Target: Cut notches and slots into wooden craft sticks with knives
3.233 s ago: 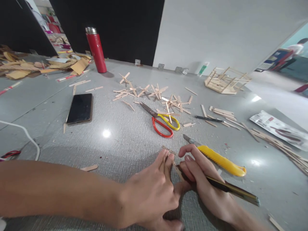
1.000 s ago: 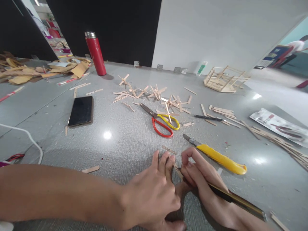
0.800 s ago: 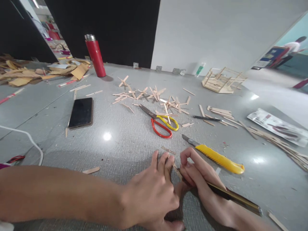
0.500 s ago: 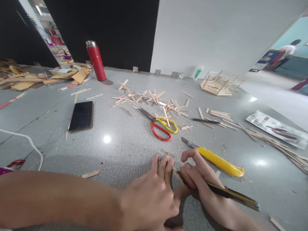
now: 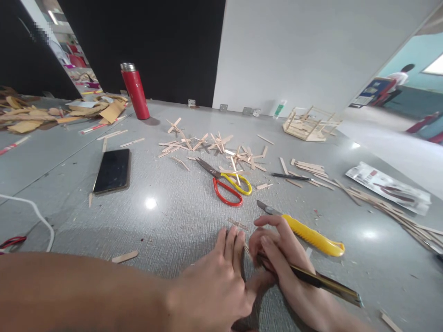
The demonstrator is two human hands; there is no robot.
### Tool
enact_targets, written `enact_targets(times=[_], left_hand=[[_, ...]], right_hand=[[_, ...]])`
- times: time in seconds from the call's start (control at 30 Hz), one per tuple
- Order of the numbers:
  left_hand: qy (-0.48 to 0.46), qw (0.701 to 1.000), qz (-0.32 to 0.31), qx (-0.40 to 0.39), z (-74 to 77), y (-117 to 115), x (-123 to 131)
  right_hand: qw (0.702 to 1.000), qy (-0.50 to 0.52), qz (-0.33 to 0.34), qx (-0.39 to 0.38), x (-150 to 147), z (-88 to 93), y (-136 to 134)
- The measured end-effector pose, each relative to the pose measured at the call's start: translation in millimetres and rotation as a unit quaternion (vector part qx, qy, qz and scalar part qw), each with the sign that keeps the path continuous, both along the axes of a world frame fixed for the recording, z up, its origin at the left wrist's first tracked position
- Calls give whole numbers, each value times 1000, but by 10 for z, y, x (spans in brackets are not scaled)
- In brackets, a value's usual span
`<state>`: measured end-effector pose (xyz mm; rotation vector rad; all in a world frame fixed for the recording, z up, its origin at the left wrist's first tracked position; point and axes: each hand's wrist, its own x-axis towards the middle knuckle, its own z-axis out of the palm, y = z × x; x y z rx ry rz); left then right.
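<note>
My left hand (image 5: 219, 274) presses flat on the grey table, fingers stretched forward and its thumb reaching under my right hand. Close against it, my right hand (image 5: 285, 258) grips a dark, gold-edged utility knife (image 5: 323, 282), its rear end pointing to the lower right. The knife's tip is hidden by the fingers. Between the two hands shows the end of a thin wooden stick (image 5: 247, 249); the rest is covered. Ahead of the fingertips lies a small wooden strip (image 5: 238, 224). Beside my right hand rests a yellow-handled cutter (image 5: 314, 236), blade towards the scissors (image 5: 228, 191).
Many cut wooden sticks (image 5: 218, 142) lie scattered ahead. A small stick frame (image 5: 309, 127), a packet (image 5: 389, 186) and long wood strips (image 5: 391, 210) are on the right. A phone (image 5: 113, 170), a red flask (image 5: 135, 94) and a white cable (image 5: 38, 212) are on the left.
The view has shifted slightly. My right hand has moved a little left with the utility knife, towards my left fingers, and less of the stick shows between the hands.
</note>
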<state>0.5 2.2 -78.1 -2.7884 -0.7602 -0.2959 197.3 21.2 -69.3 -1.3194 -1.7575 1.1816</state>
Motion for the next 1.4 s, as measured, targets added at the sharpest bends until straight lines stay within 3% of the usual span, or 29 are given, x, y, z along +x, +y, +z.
enact_targets(times=[0.07, 0.17, 0.3, 0.43, 0.6, 0.73, 0.87, 1.03, 1.2, 1.4], left_hand=[[0, 1000, -4, 4, -4, 6, -2], [1, 1000, -12, 18, -11, 7, -8], [7, 1000, -13, 18, -7, 4, -14], [17, 1000, -6, 9, -9, 7, 1], [14, 1000, -9, 5, -27, -5, 21], [9, 1000, -9, -1, -14, -11, 14], [-15, 997, -9, -76, 21, 13, -3], [-44, 988, -39, -144, 47, 38, -45], [-33, 993, -27, -113, 16, 15, -47], [-13, 996, -10, -89, 16, 6, -18]], right_hand=[[994, -62, -49, 77, -2, -19, 13], [980, -123, -28, 153, 7, -34, 27], [969, -155, 1, 190, 42, -63, 27], [968, -115, -50, 217, 21, -74, 35], [990, 108, -10, 96, -66, 26, 35], [979, 206, -2, -7, -61, 6, 23], [955, 287, -44, -55, -54, -103, 46], [937, 334, -67, -69, -61, -71, 109], [924, 366, -72, -82, -64, -15, 133], [923, 304, -219, -90, -113, -65, 122]])
